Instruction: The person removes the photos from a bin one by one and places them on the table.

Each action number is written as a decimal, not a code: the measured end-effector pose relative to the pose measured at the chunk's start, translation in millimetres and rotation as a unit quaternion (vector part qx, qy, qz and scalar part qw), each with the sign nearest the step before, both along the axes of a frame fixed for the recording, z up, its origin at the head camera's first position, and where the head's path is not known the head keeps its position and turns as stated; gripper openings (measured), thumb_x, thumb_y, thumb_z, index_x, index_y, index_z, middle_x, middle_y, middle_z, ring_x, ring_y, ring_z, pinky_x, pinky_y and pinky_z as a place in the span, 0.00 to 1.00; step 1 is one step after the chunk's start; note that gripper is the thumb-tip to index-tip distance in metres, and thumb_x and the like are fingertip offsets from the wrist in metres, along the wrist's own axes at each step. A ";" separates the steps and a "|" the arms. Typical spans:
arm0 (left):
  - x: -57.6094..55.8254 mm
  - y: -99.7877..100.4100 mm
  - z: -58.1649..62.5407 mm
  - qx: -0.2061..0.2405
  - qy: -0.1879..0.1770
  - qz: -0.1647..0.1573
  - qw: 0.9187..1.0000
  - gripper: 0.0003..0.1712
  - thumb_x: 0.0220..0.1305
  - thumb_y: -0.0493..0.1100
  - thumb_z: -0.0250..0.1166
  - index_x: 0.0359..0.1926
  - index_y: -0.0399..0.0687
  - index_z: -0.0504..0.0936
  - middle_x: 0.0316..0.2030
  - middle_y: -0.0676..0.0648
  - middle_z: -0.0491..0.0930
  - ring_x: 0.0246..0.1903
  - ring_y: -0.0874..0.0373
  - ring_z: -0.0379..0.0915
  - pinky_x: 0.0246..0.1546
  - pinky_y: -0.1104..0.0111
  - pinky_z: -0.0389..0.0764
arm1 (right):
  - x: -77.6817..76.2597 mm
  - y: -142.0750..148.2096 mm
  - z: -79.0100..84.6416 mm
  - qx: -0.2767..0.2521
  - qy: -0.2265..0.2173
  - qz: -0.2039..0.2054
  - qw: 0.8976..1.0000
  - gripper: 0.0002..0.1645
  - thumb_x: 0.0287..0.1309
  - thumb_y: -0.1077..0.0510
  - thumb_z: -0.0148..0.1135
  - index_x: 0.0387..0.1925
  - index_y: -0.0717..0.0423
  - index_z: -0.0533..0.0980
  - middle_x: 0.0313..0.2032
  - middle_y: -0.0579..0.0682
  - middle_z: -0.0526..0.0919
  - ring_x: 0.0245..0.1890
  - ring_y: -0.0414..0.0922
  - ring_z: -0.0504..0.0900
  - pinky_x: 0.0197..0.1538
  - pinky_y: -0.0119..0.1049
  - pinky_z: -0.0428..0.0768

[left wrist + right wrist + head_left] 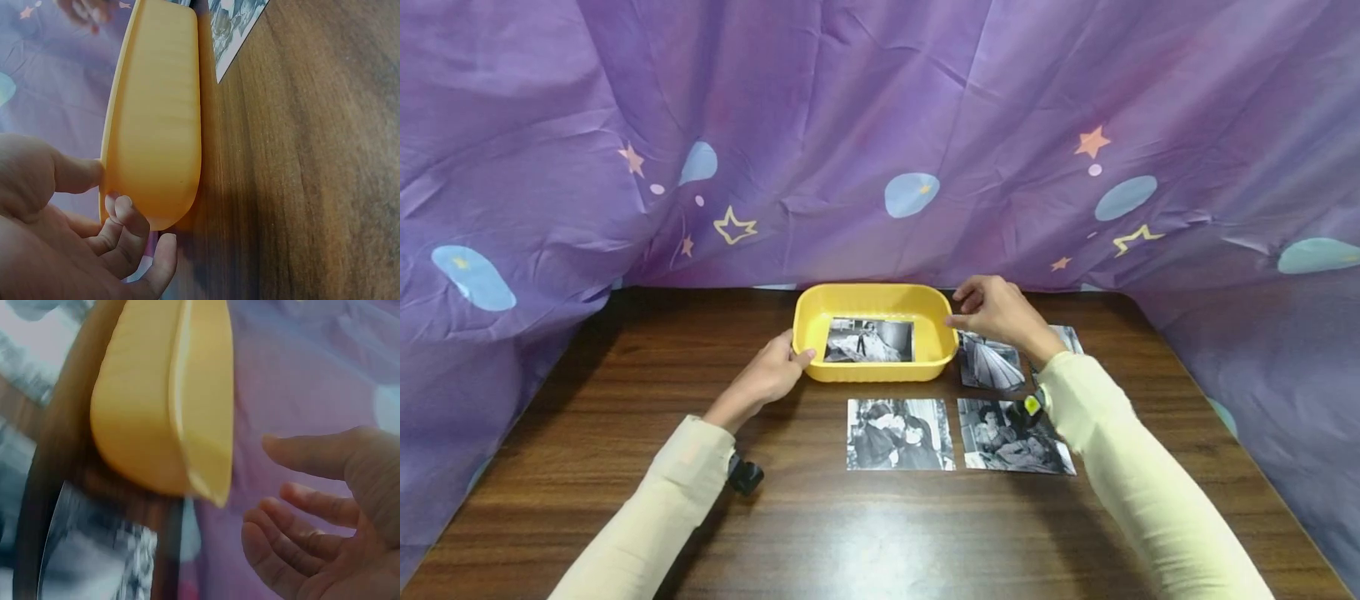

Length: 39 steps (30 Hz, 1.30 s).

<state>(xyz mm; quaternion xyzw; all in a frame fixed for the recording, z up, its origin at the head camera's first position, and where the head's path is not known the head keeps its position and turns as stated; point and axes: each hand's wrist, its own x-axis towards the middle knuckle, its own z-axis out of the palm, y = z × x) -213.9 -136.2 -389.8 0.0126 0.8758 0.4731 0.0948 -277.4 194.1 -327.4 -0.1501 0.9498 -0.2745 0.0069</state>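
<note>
A yellow plastic basin stands toward the back of the table, a black-and-white photo lying flat inside it. My left hand holds the basin's left end, thumb at the rim and fingers against the outer wall, as the left wrist view shows. Beside the basin's right end hovers my right hand. In the right wrist view its fingers are loosely bent, apart from the rim, with nothing between them. Below that hand lies a photo of a pleated shape; another photo is partly hidden by the wrist.
Two more black-and-white photos lie in front of the basin: one of people close together and one partly covered by the right sleeve. A purple curtain with stars hangs behind the brown wooden table.
</note>
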 end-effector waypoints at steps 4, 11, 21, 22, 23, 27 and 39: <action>0.2 0.3 -0.4 -0.005 0.008 -0.001 1.000 0.25 0.79 0.42 0.52 0.70 0.34 0.66 0.42 0.38 0.77 0.47 0.47 0.71 0.55 0.52 0.70 | -16.0 -29.9 -10.3 0.008 -0.013 0.019 1.000 0.28 0.52 0.53 0.78 0.50 0.66 0.79 0.45 0.62 0.86 0.45 0.56 0.84 0.52 0.49 0.79; 0.8 0.1 0.6 -0.008 0.009 0.002 1.000 0.26 0.78 0.42 0.52 0.71 0.35 0.65 0.43 0.38 0.77 0.50 0.45 0.70 0.59 0.50 0.68 | -27.4 -66.5 -37.0 0.064 -0.060 0.056 0.995 0.37 0.53 0.50 0.78 0.55 0.73 0.75 0.50 0.66 0.81 0.51 0.58 0.79 0.58 0.50 0.75; -0.6 -0.6 -1.4 -0.005 0.008 0.003 1.000 0.26 0.79 0.43 0.52 0.71 0.35 0.65 0.47 0.38 0.78 0.52 0.46 0.71 0.61 0.50 0.68 | -25.5 -87.1 -62.5 0.141 -0.079 0.008 0.987 0.33 0.41 0.40 0.83 0.33 0.61 0.77 0.44 0.62 0.76 0.47 0.58 0.73 0.55 0.50 0.74; -0.7 -0.7 -1.5 -0.005 0.007 0.003 1.000 0.26 0.79 0.43 0.52 0.71 0.35 0.65 0.46 0.39 0.78 0.51 0.46 0.71 0.61 0.51 0.69 | -25.4 -87.8 -63.5 0.142 -0.084 0.002 0.986 0.33 0.42 0.41 0.83 0.33 0.62 0.77 0.46 0.63 0.74 0.49 0.59 0.71 0.56 0.51 0.73; -0.8 -0.8 -1.5 -0.005 0.006 0.004 1.000 0.26 0.78 0.43 0.53 0.70 0.35 0.65 0.45 0.39 0.78 0.50 0.46 0.71 0.60 0.51 0.69 | -25.1 -88.7 -64.2 0.141 -0.088 -0.003 0.986 0.33 0.42 0.42 0.84 0.34 0.62 0.76 0.48 0.64 0.72 0.51 0.60 0.70 0.57 0.52 0.71; -0.7 -1.3 -0.6 -0.007 0.008 0.003 1.000 0.26 0.78 0.43 0.53 0.70 0.34 0.65 0.43 0.38 0.78 0.47 0.47 0.71 0.56 0.52 0.71 | -26.3 -89.5 -66.7 0.125 -0.094 -0.015 0.988 0.31 0.41 0.44 0.84 0.32 0.61 0.74 0.50 0.64 0.69 0.53 0.61 0.67 0.59 0.53 0.70; 0.3 -1.0 -1.6 -0.014 0.015 0.001 1.000 0.24 0.78 0.42 0.53 0.67 0.32 0.67 0.41 0.38 0.77 0.46 0.46 0.72 0.55 0.51 0.71 | -27.6 -88.5 -69.6 0.086 -0.066 -0.039 0.993 0.39 0.33 0.47 0.88 0.38 0.69 0.77 0.50 0.68 0.72 0.53 0.61 0.71 0.63 0.54 0.69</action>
